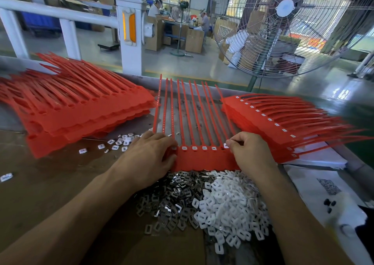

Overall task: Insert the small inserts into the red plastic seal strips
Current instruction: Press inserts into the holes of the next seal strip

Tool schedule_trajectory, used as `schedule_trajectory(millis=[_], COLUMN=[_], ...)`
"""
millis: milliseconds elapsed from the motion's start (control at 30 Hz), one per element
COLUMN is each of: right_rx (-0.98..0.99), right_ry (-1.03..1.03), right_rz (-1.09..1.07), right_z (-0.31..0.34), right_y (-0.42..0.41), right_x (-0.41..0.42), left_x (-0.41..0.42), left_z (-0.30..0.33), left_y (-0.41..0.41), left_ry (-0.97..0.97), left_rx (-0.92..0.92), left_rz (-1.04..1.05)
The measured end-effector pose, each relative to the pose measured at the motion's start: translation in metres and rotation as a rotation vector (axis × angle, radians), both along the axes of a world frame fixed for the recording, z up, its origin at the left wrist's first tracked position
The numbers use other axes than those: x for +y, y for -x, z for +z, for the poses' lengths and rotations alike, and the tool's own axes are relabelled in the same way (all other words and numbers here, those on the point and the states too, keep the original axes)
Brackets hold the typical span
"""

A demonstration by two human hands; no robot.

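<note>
Pressing down on the left end of the red seal strip sheet [202,159], the left hand [149,155] lies flat with relaxed fingers. At the sheet's right end, the right hand [249,149] has its grip closed, pinching a white insert [226,145] at a slot. White-filled slots run along the sheet between both hands. Nearer the person, metal clips [172,200] and white inserts [228,204] lie heaped on the surface [50,173]. Red stacks [81,107] flank the sheet.
</note>
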State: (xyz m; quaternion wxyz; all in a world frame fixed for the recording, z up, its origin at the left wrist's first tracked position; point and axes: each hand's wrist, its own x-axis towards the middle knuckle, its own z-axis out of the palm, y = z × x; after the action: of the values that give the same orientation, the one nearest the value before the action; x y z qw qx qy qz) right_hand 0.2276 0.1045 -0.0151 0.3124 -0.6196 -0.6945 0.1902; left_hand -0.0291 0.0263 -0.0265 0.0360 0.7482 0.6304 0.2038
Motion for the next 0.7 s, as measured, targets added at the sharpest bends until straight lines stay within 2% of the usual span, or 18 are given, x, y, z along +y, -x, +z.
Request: schedule_trajectory(millis=[300, 700], right_rx=[-0.103, -0.104], right_ry=[0.062, 0.018], right_rz=[-0.009, -0.047], right_z=[0.0013, 0.0008], right_y=[0.0051, 0.0106], right_x=[0.0025, -0.0010], left_x=[-0.0012, -0.0001], left_z=[0.0003, -0.0016], left_y=[-0.0004, 0.0002], left_ry=[0.003, 0.003], left_rx=[-0.008, -0.005], left_rz=[0.005, 0.001])
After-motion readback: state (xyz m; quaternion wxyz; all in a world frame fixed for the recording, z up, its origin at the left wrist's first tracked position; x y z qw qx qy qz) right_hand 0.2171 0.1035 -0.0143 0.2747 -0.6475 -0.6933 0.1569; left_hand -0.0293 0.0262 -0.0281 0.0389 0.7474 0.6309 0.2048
